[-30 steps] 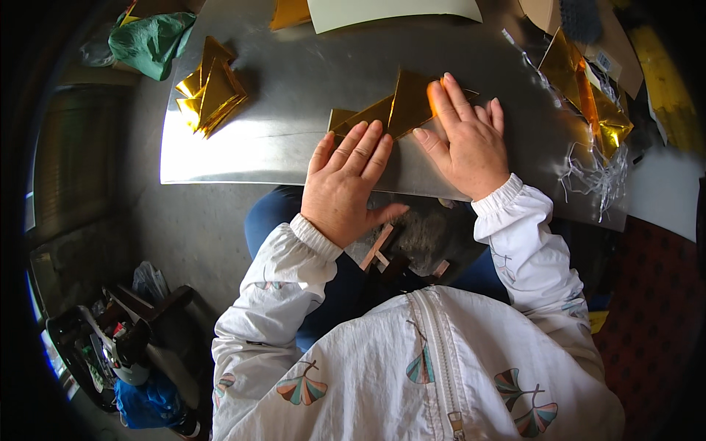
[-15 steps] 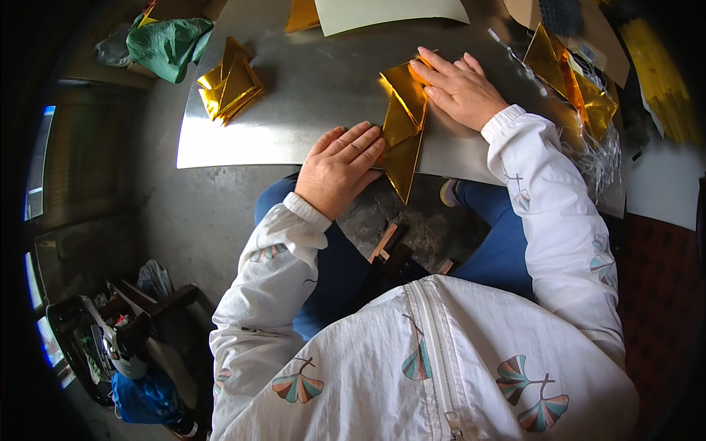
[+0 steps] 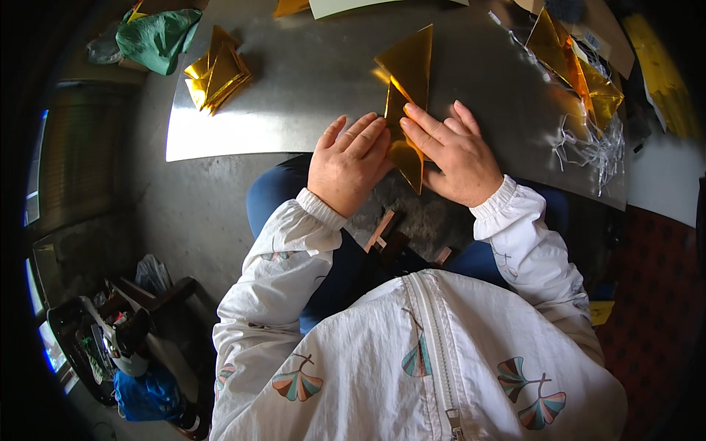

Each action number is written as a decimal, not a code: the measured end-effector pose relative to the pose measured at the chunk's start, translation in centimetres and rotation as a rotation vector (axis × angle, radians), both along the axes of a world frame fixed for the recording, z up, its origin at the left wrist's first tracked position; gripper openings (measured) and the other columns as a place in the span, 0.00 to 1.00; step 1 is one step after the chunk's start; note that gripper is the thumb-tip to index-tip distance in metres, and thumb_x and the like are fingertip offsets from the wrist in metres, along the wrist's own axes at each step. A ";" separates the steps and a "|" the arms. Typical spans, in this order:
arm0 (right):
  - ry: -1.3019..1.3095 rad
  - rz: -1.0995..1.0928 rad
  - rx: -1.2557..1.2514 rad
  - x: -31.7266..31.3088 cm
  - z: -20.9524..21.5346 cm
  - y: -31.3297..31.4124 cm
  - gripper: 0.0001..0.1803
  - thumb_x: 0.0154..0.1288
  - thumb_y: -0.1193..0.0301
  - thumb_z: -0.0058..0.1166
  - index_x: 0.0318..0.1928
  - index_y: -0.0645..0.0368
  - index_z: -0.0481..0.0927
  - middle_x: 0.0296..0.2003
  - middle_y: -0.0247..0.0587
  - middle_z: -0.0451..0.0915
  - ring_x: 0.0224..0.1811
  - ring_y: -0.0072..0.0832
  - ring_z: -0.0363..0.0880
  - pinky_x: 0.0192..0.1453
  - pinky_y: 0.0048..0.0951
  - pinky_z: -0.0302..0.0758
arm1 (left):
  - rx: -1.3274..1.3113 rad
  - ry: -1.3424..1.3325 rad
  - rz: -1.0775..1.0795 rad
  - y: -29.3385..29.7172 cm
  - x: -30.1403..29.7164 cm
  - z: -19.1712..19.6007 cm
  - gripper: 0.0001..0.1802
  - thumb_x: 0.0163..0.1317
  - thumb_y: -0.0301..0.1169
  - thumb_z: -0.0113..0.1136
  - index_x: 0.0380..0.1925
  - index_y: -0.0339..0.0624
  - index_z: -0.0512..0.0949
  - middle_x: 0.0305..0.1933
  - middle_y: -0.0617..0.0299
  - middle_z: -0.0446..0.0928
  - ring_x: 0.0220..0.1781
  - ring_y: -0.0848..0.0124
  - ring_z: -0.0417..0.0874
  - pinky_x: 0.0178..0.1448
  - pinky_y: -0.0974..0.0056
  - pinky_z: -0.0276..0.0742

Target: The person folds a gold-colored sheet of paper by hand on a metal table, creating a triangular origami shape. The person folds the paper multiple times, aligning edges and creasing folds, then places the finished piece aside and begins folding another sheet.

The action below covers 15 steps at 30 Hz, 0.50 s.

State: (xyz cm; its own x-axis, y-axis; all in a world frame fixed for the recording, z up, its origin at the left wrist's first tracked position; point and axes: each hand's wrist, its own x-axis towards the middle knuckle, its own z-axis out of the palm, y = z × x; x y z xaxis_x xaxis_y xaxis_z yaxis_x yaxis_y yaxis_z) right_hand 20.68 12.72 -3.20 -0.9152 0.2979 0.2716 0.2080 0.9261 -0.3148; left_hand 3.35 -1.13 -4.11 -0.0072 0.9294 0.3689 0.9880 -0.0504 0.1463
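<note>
A strip of shiny gold foil paper [image 3: 412, 66], folded into slanted, pointed panels, lies at the near edge of the metal table; its lower tip juts out past that edge. My left hand [image 3: 346, 162] rests along the paper's left side with fingers stretched out, the fingertips touching it. My right hand [image 3: 462, 158] lies on the right side, its index and middle fingers extended over the lower panel, the other fingers spread. Both hands are open. At the left of the table sits a small stack of folded gold foil pieces [image 3: 220, 73].
Bare metal tabletop [image 3: 309, 73] surrounds the paper. More folded gold foil [image 3: 577, 70] stands at the right beside a tangle of clear plastic strips [image 3: 596, 151]. A pale sheet [image 3: 346, 6] lies at the far edge. A green plastic bag [image 3: 158, 40] is beyond the left corner.
My right hand has slid from the paper's upper end down to its lower panel, near my left hand. The upper panel now stands revealed as a pointed triangle. My left hand has barely moved.
</note>
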 end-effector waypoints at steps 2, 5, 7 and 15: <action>-0.034 -0.006 -0.030 0.0 -0.3 0.0 0.29 0.57 0.73 0.62 0.61 0.54 0.77 0.66 0.36 0.73 0.46 0.35 0.78 0.73 0.50 0.57 | 0.012 -0.070 -0.004 0.0 0.3 -0.1 0.20 0.54 0.35 0.71 0.48 0.44 0.82 0.60 0.62 0.78 0.67 0.66 0.75 0.70 0.50 0.67; 0.063 -0.010 -0.049 0.2 -0.7 0.4 0.24 0.56 0.75 0.62 0.56 0.52 0.82 0.62 0.29 0.77 0.44 0.31 0.77 0.73 0.50 0.58 | 0.045 -0.332 -0.009 0.0 0.1 0.0 0.20 0.52 0.32 0.72 0.47 0.44 0.83 0.58 0.61 0.80 0.67 0.65 0.76 0.70 0.51 0.66; 0.056 -0.024 -0.050 0.3 -0.8 0.7 0.24 0.56 0.75 0.61 0.55 0.49 0.82 0.62 0.27 0.77 0.44 0.30 0.76 0.72 0.51 0.58 | 0.040 -0.412 0.006 0.1 -0.2 0.1 0.21 0.51 0.31 0.73 0.47 0.45 0.83 0.58 0.61 0.80 0.67 0.63 0.75 0.71 0.50 0.64; 0.020 -0.028 -0.045 0.3 -0.3 0.6 0.25 0.56 0.78 0.57 0.56 0.48 0.82 0.63 0.25 0.76 0.41 0.31 0.74 0.72 0.51 0.57 | 0.003 -0.490 0.088 -0.1 -1.0 0.4 0.14 0.50 0.31 0.74 0.38 0.48 0.83 0.63 0.57 0.76 0.73 0.56 0.67 0.75 0.46 0.56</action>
